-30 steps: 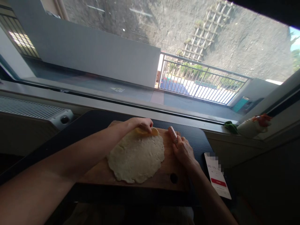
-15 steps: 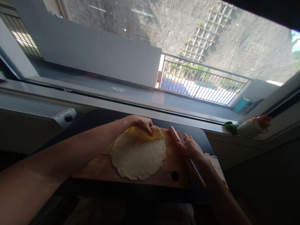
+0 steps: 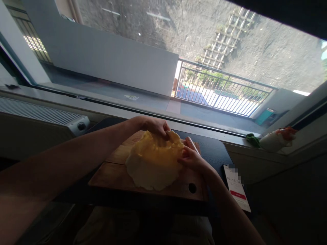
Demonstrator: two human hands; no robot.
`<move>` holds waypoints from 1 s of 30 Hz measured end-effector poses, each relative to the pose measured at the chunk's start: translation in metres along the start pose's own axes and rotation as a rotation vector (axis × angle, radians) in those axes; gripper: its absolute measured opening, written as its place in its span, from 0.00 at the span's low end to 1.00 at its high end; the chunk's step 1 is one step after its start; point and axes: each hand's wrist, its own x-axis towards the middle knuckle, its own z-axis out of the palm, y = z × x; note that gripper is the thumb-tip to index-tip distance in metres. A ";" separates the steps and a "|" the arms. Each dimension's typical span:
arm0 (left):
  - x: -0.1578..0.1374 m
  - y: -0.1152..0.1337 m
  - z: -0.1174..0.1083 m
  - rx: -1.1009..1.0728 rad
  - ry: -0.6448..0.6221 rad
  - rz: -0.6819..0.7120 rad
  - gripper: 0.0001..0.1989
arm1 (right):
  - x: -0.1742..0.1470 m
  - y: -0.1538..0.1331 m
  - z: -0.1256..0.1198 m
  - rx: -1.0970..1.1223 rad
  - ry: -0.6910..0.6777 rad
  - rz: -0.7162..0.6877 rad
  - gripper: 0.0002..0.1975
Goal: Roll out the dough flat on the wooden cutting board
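Note:
A thin, round sheet of dough (image 3: 150, 170) spreads over the wooden board (image 3: 107, 177), its far part lifted and glowing yellow in the window light. My left hand (image 3: 159, 128) pinches the raised far edge between thumb and fingers. At the dough's right edge, my right hand (image 3: 191, 160) has its fingers closed on the rim, the fingertips partly behind or under it. The rolling pin (image 3: 192, 145) lies on the right side of the board, mostly hidden by my right hand and forearm.
A phone showing a timer (image 3: 237, 190) lies on the dark table (image 3: 214, 149) at the right. Beyond the table are a window sill (image 3: 122, 114), a white pot (image 3: 273, 141) with a green cloth-like item (image 3: 252, 139) beside it, and a radiator (image 3: 46, 115) at left.
My right hand has left the rolling pin and moved left onto the dough's right edge. My left hand has raised the far edge higher; more of the sheet is off the board.

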 end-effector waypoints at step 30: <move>-0.082 -0.050 0.015 -0.500 0.594 0.018 0.23 | 0.044 -0.043 -0.014 -0.025 -0.057 0.162 0.19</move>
